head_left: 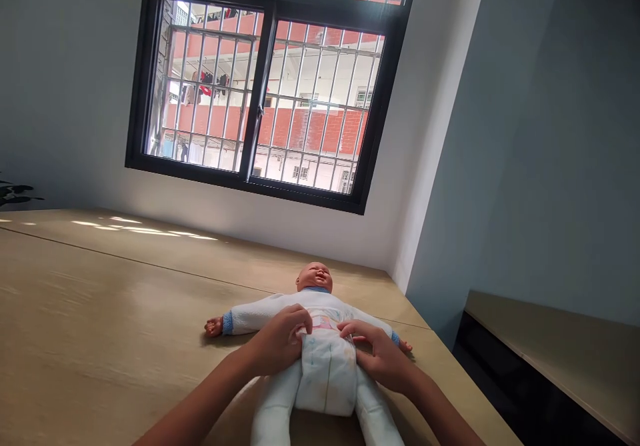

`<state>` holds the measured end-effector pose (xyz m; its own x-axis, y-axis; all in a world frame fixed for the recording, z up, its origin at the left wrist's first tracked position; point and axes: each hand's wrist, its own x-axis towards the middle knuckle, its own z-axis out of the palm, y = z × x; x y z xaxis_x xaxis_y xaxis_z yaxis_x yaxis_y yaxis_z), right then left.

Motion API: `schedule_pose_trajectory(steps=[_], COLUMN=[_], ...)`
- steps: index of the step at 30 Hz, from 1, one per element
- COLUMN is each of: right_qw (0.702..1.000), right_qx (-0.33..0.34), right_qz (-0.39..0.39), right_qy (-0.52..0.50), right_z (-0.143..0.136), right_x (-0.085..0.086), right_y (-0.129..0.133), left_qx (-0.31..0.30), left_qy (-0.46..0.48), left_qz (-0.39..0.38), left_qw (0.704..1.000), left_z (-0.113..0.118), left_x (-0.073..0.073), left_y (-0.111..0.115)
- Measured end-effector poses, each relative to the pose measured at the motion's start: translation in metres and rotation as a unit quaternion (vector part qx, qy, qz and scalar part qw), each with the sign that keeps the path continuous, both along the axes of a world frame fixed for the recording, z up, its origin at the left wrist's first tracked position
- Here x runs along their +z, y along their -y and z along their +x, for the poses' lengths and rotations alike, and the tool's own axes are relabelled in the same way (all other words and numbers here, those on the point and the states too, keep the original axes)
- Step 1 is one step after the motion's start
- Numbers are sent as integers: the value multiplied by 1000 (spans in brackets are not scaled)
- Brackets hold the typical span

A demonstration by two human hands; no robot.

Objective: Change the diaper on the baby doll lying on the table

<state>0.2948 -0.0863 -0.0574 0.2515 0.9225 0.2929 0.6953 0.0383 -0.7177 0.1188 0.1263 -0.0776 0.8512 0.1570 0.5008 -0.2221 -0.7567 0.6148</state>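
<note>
On the wooden table a baby doll (316,277) lies on its back, arms stretched out to both sides, in a white top with blue cuffs. A white diaper (327,373) with a line down its middle covers the doll's front between the legs. At the diaper's upper left corner, my left hand (285,336) is closed, its fingers pinching the edge. My right hand (377,349) has its fingers curled on the opposite upper corner, gripping the diaper there. The fingertips are partly hidden against the diaper and the doll's waist.
The table (125,339) runs back to the wall under a barred window (260,99). Its right edge slopes close past the doll's arm. A lower wooden surface (560,346) with a dark side stands at the right. Plant leaves (17,194) show at the far left.
</note>
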Motion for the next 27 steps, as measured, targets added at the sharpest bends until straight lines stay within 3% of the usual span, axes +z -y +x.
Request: schedule_pose_trajectory(steps=[3, 5, 12, 17, 22, 27], right_qw=[998, 994, 999, 999, 998, 999], right_qx=[45, 64, -16, -5, 23, -17], right_qz=[-49, -83, -43, -20, -57, -35], right_qy=[-22, -41, 5, 34, 11, 24], right_z=[6, 7, -13, -18, -14, -19], right_x=[5, 8, 2, 2, 8, 4], right_y=[6, 9, -1, 1, 7, 2], left_qx=[-79, -98, 0, 12, -16, -4], left_qy=[-44, -50, -6, 2, -8, 1], left_qz=[-33, -52, 33, 83, 46, 21], left_qw=[995, 993, 999, 996, 999, 1000], left_z=[-7, -8, 5, 4, 0, 2], left_x=[8, 9, -6, -6, 0, -3], left_y=[-6, -8, -4, -5, -7, -7])
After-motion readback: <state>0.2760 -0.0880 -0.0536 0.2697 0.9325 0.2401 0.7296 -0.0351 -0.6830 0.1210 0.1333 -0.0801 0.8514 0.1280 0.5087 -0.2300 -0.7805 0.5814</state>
